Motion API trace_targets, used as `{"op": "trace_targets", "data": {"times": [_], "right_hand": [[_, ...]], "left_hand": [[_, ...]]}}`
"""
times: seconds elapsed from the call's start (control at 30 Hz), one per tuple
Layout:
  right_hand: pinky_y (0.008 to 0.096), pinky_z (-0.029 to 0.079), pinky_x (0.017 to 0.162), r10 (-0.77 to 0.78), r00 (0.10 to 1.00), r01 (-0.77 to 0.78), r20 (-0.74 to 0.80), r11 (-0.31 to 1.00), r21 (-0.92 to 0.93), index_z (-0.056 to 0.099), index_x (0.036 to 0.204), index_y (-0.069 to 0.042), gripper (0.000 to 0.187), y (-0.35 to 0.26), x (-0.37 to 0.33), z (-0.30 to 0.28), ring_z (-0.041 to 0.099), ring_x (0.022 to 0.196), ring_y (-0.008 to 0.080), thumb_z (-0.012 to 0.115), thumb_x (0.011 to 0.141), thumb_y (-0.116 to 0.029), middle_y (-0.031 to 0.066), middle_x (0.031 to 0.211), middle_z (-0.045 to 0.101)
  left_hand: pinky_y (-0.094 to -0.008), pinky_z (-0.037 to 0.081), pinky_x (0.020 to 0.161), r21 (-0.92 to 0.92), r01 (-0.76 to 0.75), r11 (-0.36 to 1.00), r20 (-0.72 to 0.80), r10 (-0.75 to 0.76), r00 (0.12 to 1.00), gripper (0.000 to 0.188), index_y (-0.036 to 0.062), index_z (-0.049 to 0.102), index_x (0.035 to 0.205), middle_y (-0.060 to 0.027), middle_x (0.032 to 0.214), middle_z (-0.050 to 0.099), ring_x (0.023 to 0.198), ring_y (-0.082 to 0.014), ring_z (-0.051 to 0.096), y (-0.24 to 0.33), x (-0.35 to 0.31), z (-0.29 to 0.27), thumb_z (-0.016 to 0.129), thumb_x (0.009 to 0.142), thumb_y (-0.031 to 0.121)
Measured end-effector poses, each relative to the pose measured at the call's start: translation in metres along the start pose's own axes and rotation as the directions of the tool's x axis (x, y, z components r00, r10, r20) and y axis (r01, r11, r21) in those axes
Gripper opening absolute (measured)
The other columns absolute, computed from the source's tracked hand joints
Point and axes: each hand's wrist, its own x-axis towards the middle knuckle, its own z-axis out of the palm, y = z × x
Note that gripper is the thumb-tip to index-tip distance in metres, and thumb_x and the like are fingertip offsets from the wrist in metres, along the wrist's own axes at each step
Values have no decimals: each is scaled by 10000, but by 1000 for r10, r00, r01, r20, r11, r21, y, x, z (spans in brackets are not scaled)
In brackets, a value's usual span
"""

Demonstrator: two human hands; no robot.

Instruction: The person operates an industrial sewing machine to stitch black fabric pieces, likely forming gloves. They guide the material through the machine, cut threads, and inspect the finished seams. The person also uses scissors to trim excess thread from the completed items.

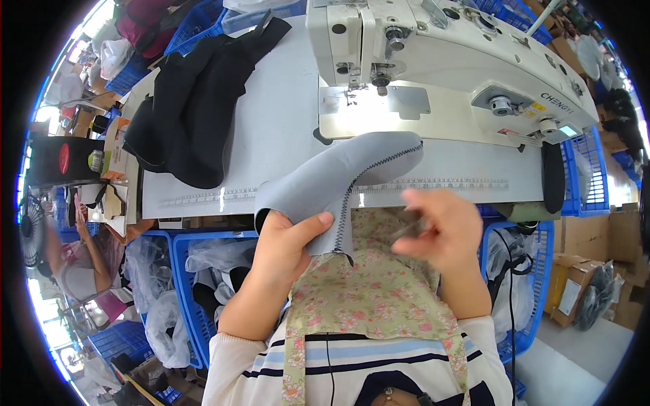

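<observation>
A grey sock-shaped bootie [318, 179] with black zigzag stitching along its edge is held up over the front edge of the table. My left hand [288, 247] is closed on its open end, thumb on the outside and fingers hidden inside or behind. The toe points up and right, below the sewing machine's needle area [351, 98]. To the right of the bootie, apart from it, my right hand [443, 230] is smeared by motion. Its fingers are bent, and a small dark blur shows near them that I cannot make out.
A white sewing machine [433, 61] with its lamp lit stands at the back. Black bootie-like pieces [196, 101] lie piled on the table's left. Blue crates [186, 284] with plastic bags flank my lap. Another person [88, 267] sits far left; cardboard boxes [575, 284] stand right.
</observation>
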Motion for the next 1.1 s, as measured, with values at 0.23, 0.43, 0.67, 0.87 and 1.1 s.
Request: {"op": "trace_targets", "data": {"times": [0.23,0.43,0.67,0.87,1.1], "right_hand": [[272,401,465,-89,972,95,218,995,-17,606,1180,-101,592,-9,-4,3,492,532,147,766,644,-295,-19,664,521],[273,400,463,-116,969,120,219,993,-2,612,1170,-103,563,-10,-4,5,485,529,151,757,661,-294,-14,657,505],[274,407,466,-106,969,113,225,993,-21,615,1161,-100,549,-10,-4,5,492,532,148,751,670,-306,-12,653,498],[273,408,467,-105,967,109,234,994,-5,616,1159,-100,549,-10,-5,4,494,531,147,751,669,-306,-15,643,496],[273,406,459,-111,969,113,220,994,6,617,1158,-101,544,-11,-4,6,490,529,142,746,674,-312,-18,637,485]], "left_hand": [[-330,468,899,5,-40,999,28,40,999,465,-57,451,1251,-132,1157,572,1057,-202,566,-3,3,3,592,808,-46],[-329,464,905,15,-63,998,18,63,998,461,-54,453,1250,-130,1160,572,1060,-202,564,-2,1,3,595,812,-43],[-326,461,912,22,-56,998,27,56,998,465,-52,453,1251,-130,1165,571,1067,-201,562,-3,3,4,602,810,-38],[-327,460,914,25,-53,998,9,53,999,472,-53,447,1256,-133,1173,566,1072,-203,559,-2,1,4,600,810,-41],[-330,463,914,19,-47,999,19,47,999,476,-54,440,1261,-136,1178,561,1075,-205,558,-3,2,5,595,811,-45]]}}
